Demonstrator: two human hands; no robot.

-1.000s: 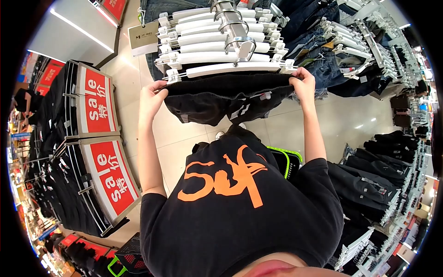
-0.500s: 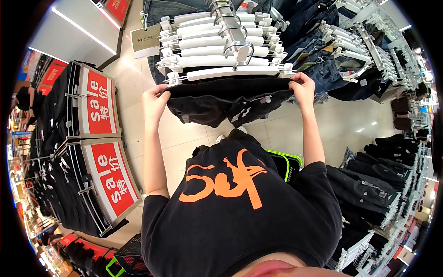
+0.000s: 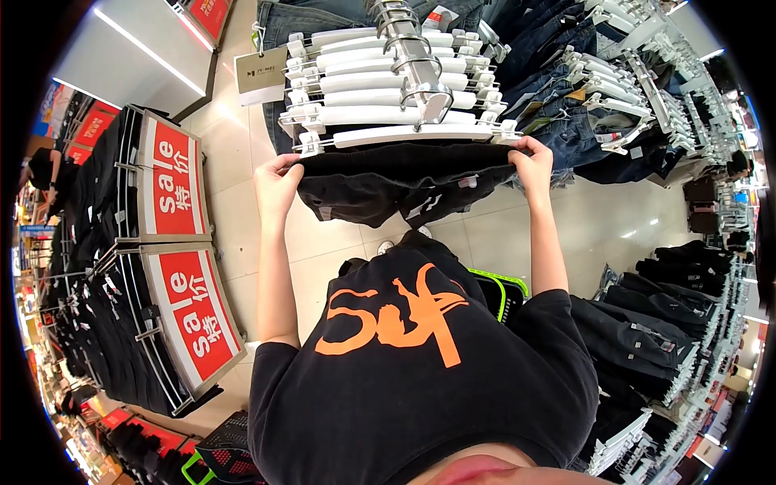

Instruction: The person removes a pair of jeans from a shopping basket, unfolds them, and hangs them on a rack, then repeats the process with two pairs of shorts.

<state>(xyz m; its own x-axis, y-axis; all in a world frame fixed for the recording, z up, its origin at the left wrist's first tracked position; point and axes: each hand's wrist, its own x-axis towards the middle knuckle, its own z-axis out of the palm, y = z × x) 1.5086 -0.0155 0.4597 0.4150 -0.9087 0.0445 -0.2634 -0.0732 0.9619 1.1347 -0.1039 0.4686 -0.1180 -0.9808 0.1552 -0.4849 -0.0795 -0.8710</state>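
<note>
A pair of black trousers [image 3: 364, 194] hangs by its waistband from the front white clip hanger [image 3: 408, 135]. At the waistband's left end, my left hand [image 3: 279, 184] pinches the fabric just below the hanger's clip. My right hand [image 3: 532, 166] pinches the opposite end beside the other clip. The waistband is stretched wide between both hands, and the lower part of the garment drops out of sight beneath it. Behind, several more white hangers sit on a metal rail [image 3: 404, 50], with a beige tag [image 3: 261, 74] at their left side.
To the left stands a rack of dark clothes with red sale signs [image 3: 176, 179]. Jeans [image 3: 558, 113] hang at the upper right, and dark trousers [image 3: 647, 323] at the lower right. A black basket with a green rim [image 3: 501, 287] is beside my body; another basket [image 3: 230, 444] sits lower left.
Both hands keep their grip on the waistband. The hands, trousers and front hanger have shifted slightly down and to the right in view.
</note>
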